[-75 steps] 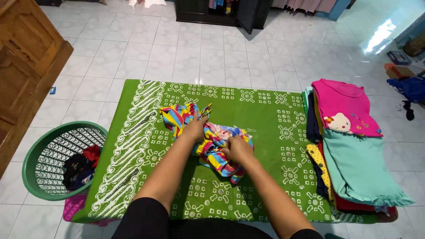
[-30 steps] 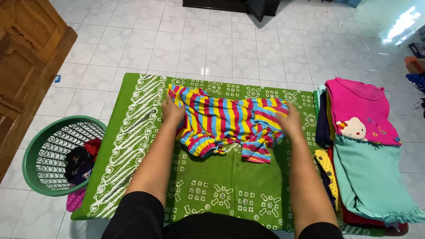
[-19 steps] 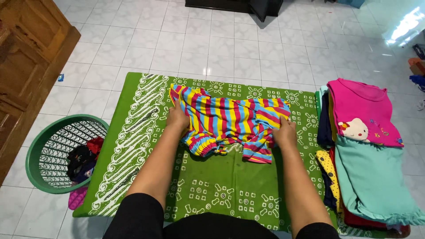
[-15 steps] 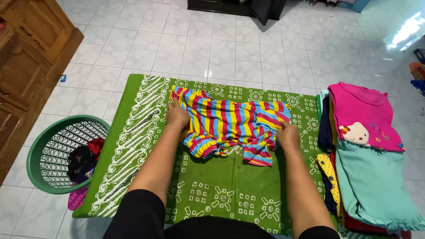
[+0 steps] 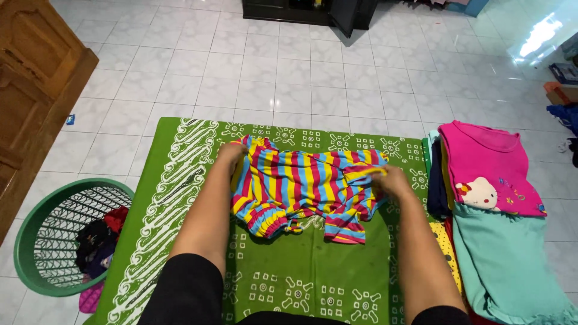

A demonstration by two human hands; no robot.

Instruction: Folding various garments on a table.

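Striped small garment (image 5: 304,189) in red, yellow, blue and pink cotton-like cloth: spread flat, somewhat rumpled at its lower hem, on the middle of a green patterned cloth mat (image 5: 313,277) with white printed motifs, laid over a white tiled floor (image 5: 289,78). Left hand (image 5: 232,157): fingers closed on the garment's upper left corner. Right hand (image 5: 391,179): fingers pinched on the garment's right edge, near a yellow trim. Stack of folded clothes (image 5: 500,241) just beside the mat's right edge: bright pink shirt (image 5: 481,159) with a white cartoon print on top at the far end, teal garment (image 5: 512,259) nearer the person. Round green plastic laundry basket (image 5: 36,235), left of the mat, holding dark and red clothes. Brown wooden cabinet (image 5: 36,78) at far left.
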